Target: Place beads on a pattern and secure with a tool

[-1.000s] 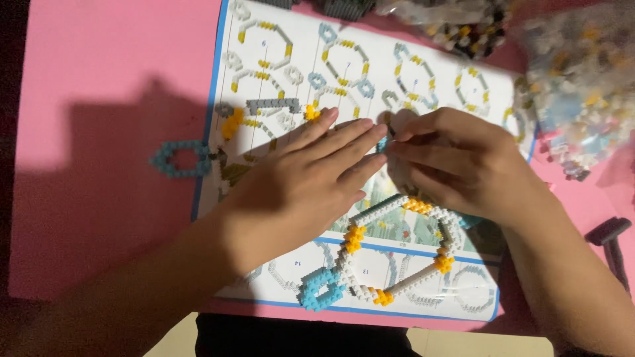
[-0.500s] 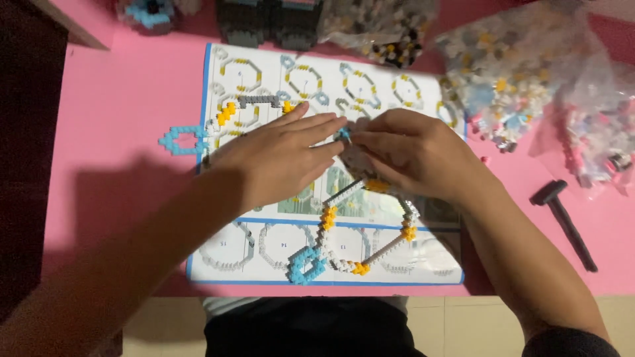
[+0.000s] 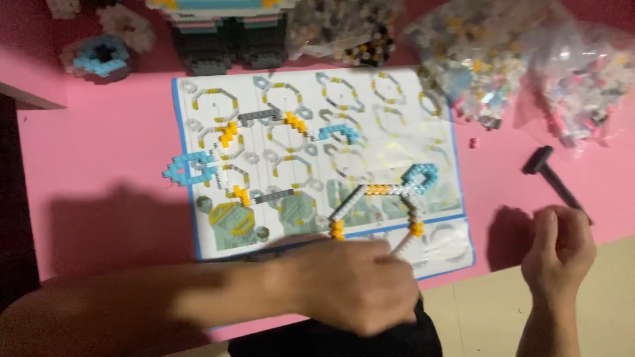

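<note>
Head view: left hand (image 3: 357,287) blurred, lying over the near edge of the instruction sheet (image 3: 390,112), fingers curled together on the lower end of the block ring (image 3: 380,198); grip itself cannot be told. The ring lies on the sheet's right half. Right hand (image 3: 557,246) off the sheet on the pink mat (image 3: 99,165), fingers curled shut, touching the small black hammer (image 3: 552,177). Bags of blocks (image 3: 522,59) at top right.

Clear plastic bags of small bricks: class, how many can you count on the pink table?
3, all along the table's far edge: one above the instruction sheet, one by its right corner, one farthest right. More may lie outside the frame.
</note>
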